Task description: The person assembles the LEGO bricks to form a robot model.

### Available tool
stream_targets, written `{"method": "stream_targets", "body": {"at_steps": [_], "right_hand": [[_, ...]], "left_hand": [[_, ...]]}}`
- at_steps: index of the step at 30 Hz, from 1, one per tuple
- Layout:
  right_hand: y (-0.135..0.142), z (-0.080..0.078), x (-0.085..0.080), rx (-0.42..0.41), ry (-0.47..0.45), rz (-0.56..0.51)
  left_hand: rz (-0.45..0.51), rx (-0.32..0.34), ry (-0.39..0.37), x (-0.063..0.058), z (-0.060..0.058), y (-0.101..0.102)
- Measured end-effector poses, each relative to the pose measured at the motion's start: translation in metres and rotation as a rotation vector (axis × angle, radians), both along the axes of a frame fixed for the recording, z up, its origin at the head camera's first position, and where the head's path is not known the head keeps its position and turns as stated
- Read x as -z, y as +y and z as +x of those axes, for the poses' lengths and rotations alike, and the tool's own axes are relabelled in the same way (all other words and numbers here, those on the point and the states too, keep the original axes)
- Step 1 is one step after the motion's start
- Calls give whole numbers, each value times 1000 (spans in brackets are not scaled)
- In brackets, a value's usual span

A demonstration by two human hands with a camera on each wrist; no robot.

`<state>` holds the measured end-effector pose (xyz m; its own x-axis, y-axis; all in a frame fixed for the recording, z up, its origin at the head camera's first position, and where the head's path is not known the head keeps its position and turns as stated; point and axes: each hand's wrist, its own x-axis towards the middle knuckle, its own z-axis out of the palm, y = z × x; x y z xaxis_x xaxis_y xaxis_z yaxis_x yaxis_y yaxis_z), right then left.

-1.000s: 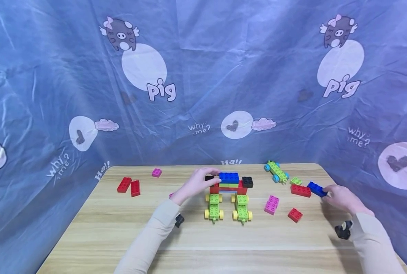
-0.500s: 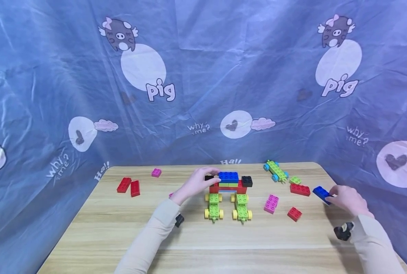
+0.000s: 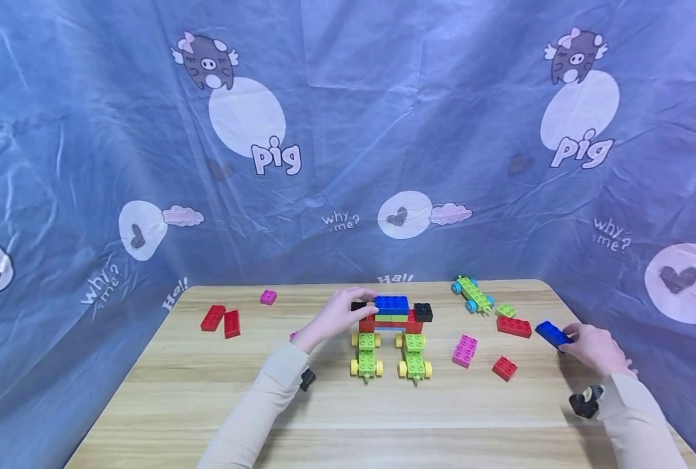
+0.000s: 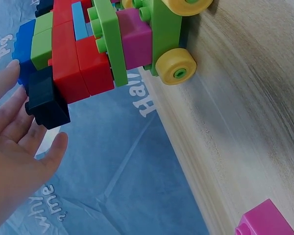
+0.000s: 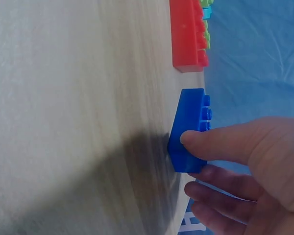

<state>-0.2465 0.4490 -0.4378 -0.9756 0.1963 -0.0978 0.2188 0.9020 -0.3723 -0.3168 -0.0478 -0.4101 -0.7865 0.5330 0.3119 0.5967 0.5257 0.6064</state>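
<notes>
In the head view, a toy build [image 3: 391, 326] stands mid-table: a blue brick [image 3: 391, 305] on green and red bricks, a black brick [image 3: 422, 312] at each end, and green bases with yellow wheels below. My left hand [image 3: 340, 314] pinches that blue brick's left end, thumb in front; the left wrist view shows its fingers [image 4: 29, 132] partly hidden behind the black brick. At the right, my right hand [image 3: 595, 346] pinches a loose blue brick [image 5: 186, 122] by its near end, thumb on its side. Whether this brick fully touches the table, I cannot tell.
Near the right hand lie a red brick [image 3: 514, 327], a small green brick [image 3: 505, 310] and a shorter red brick [image 3: 504, 368]. A green base with blue wheels [image 3: 473, 295] and a magenta brick [image 3: 465, 350] lie right of the build. Red bricks [image 3: 213, 318] lie left.
My right hand has drawn the loose blue brick right and towards me, away from the long red brick. The left hand and the build have stayed put.
</notes>
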Motion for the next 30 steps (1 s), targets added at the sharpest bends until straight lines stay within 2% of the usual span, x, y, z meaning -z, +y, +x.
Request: {"method": "stream_targets", "body": {"at_steps": [9,16,20,24,30], "right_hand": [[0,4,4,44,53,-48],[-3,10,-1,56,119,-79],[-4,13,-2,27,170,-57],[-6,14,-2,-15,258,-36],[-11,15,-7,-36,342,-24]], "left_hand": [[4,-6,-8,0,1,0],[7,-4,1,0,1,-1],[3,1,-3,-1,1,0],[2,5,-12,-1,1,0],[-3,-1,-18,-1,1,0]]}}
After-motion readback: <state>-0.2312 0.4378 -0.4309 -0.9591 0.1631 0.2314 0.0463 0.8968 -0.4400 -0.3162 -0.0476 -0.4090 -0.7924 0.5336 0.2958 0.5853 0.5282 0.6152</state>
